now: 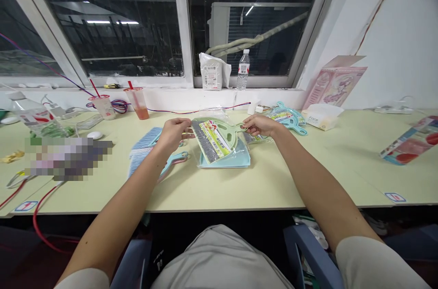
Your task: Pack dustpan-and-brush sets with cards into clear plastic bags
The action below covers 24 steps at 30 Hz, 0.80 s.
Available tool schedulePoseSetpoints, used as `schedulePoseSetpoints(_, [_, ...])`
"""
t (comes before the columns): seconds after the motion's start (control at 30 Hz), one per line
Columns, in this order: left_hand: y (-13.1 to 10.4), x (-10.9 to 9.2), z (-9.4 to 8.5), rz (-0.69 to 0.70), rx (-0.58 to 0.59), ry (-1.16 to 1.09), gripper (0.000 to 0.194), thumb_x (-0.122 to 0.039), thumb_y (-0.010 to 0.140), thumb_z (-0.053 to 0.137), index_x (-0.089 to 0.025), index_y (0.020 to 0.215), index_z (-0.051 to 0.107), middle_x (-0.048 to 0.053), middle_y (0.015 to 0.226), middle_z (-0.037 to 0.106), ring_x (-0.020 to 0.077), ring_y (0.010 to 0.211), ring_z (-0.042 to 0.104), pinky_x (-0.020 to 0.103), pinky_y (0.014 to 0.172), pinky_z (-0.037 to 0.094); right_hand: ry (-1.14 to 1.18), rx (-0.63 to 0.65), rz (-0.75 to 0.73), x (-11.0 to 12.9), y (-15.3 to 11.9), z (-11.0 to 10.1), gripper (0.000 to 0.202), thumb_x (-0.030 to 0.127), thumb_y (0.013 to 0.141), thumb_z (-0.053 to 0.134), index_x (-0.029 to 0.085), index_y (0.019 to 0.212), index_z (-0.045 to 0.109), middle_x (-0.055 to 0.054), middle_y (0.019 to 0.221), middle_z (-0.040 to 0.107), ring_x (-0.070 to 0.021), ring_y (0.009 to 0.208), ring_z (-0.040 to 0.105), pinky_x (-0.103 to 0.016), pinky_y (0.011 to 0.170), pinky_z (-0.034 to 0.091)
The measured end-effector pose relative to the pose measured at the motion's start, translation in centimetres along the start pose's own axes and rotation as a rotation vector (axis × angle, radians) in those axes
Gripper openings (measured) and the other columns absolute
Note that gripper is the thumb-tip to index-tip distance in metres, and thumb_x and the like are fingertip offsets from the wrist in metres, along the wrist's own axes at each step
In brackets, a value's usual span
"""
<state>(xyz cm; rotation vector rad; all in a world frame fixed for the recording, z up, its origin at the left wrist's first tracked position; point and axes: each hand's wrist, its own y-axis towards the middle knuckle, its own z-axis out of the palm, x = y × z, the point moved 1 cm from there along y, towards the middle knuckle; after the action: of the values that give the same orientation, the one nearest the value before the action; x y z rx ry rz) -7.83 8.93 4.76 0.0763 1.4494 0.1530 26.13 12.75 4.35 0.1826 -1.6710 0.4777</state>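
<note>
A green dustpan and brush set (pixel 222 136) in a clear plastic bag with a yellow label is tilted above the table. My right hand (pixel 259 126) is closed around its handle end. At the bristle side, my left hand (pixel 175 135) grips the bag's left edge, some fingers hidden behind it. Directly below is a light blue dustpan (pixel 241 157), partly covered by the set. Blue-bristled brushes (pixel 145 143) lie beneath and beside my left forearm. More bagged blue dustpan sets (pixel 289 118) rest behind my right hand.
Drink cups with red straws (pixel 137 103) and a large bottle (pixel 36 113) stand at the back left. A tissue pack (pixel 322 116) and pink box (pixel 335 81) sit back right, with a colourful carton (pixel 410 141) farther right. A red cable (pixel 37 211) hangs over the front edge.
</note>
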Motion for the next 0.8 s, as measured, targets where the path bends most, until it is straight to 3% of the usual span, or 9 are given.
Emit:
schedulePoseSetpoints(0.2, [0.4, 0.3, -1.6, 0.020, -0.057, -0.030, 0.018, -0.012, 0.067, 0.081, -0.010, 0.079, 0.069, 0.005, 0.074, 0.062, 0.0114, 0.061, 0.059, 0.032, 0.062, 0.062, -0.012, 0.013, 0.022, 0.1, -0.2, -0.4, 0.036, 0.015, 0.068, 0.083, 0.017, 0.066, 0.047, 0.001, 0.056, 0.047, -0.0044, 0.047, 0.030, -0.017, 0.040, 0.020])
schedulePoseSetpoints(0.5, [0.5, -0.1, -2.1, 0.049, -0.053, -0.038, 0.021, -0.015, 0.067, 0.083, -0.013, 0.075, 0.064, -0.004, 0.058, 0.050, 0.0070, 0.050, 0.046, 0.025, 0.054, 0.056, 0.059, -0.009, 0.039, -0.1, -0.3, -1.4, 0.031, 0.011, 0.065, 0.081, 0.017, 0.070, 0.050, 0.002, 0.056, 0.046, -0.0045, 0.047, 0.027, -0.018, 0.039, 0.018])
schedulePoseSetpoints(0.67, [-0.1, -0.3, -2.1, -0.007, -0.140, -0.043, 0.031, -0.032, 0.075, 0.084, -0.015, 0.084, 0.060, 0.003, 0.073, 0.059, 0.0118, 0.056, 0.059, 0.028, 0.053, 0.057, 0.134, -0.076, 0.023, -0.2, -1.4, -1.3, 0.036, 0.007, 0.065, 0.077, 0.019, 0.066, 0.043, 0.003, 0.055, 0.041, -0.0071, 0.050, 0.034, -0.018, 0.039, 0.016])
schedulePoseSetpoints(0.73, [-0.8, -0.3, -1.4, -0.087, -0.052, -0.059, 0.039, -0.043, 0.076, 0.083, -0.015, 0.092, 0.061, 0.009, 0.084, 0.065, 0.0182, 0.064, 0.067, 0.034, 0.058, 0.061, 0.176, -0.132, 0.010, -0.2, -2.1, -1.0, 0.033, 0.007, 0.067, 0.074, 0.019, 0.067, 0.044, 0.002, 0.056, 0.043, -0.0072, 0.049, 0.034, -0.018, 0.039, 0.017])
schedulePoseSetpoints(0.8, [-1.7, -0.2, -0.4, -0.190, 0.118, -0.104, 0.046, -0.048, 0.077, 0.082, -0.014, 0.099, 0.062, 0.015, 0.093, 0.069, 0.0258, 0.074, 0.073, 0.043, 0.066, 0.064, 0.220, -0.195, -0.009, -0.1, -2.9, -0.4, 0.027, 0.006, 0.071, 0.071, 0.018, 0.069, 0.046, 0.000, 0.059, 0.047, -0.0065, 0.048, 0.032, -0.019, 0.038, 0.019])
